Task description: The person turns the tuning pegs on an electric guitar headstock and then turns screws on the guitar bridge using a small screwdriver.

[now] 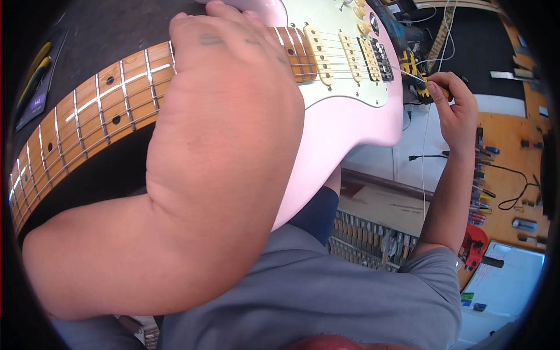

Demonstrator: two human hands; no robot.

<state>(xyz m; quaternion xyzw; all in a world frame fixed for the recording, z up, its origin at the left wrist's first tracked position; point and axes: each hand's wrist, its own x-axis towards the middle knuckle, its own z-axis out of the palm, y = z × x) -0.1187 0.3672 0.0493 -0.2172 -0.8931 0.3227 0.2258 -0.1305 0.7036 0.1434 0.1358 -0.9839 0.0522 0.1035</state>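
A pink electric guitar point(332, 122) with a cream pickguard point(329, 96) lies across my front, its fretted wooden neck point(87, 111) running to the left. My left hand point(233, 55) reaches over the upper part of the neck, its fingers curled past the far edge and partly hidden. At the right end of the body, my right hand point(452, 105) grips a screwdriver point(415, 74). The screwdriver's thin shaft points at the metal bridge point(382, 60); I cannot tell whether its tip touches. Cream pickups point(318, 55) and knobs sit on the pickguard.
A yellow-and-black power tool point(411, 64) stands beyond the guitar's right end. Hand tools hang along a wooden board point(507, 192) at the right, near a whiteboard point(507, 280). Yellow-handled pliers point(38, 64) lie at far left. A white cord point(424, 175) hangs past my right forearm.
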